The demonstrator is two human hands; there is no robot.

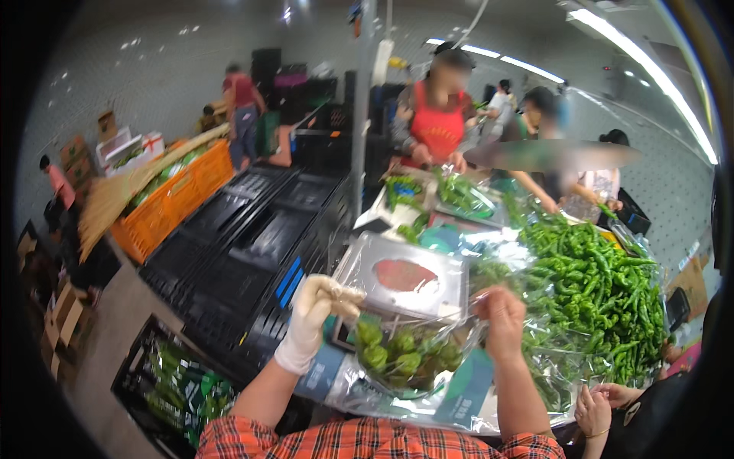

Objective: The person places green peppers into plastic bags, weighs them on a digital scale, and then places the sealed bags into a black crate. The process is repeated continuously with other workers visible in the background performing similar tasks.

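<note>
A clear plastic bag (425,381) with several wrinkled green peppers (401,351) inside hangs low in front of me. My left hand (315,318), in a whitish glove, pinches the bag's upper left edge. At the upper right edge, my bare right hand (503,321) grips the film between thumb and fingers. Just beyond the bag lies a square metal weighing plate (355,269) with a red patch at its middle. Beneath the bag, more flat printed plastic bags (461,396) cover the near edge of the table.
A large heap of long green peppers (596,287) rises at right. Another person's hands (599,404) work close by on the right. Black crates (241,235) stand left, beside an orange crate (178,186); a low black crate (172,384) holds bagged greens. A metal post (361,109) rises ahead.
</note>
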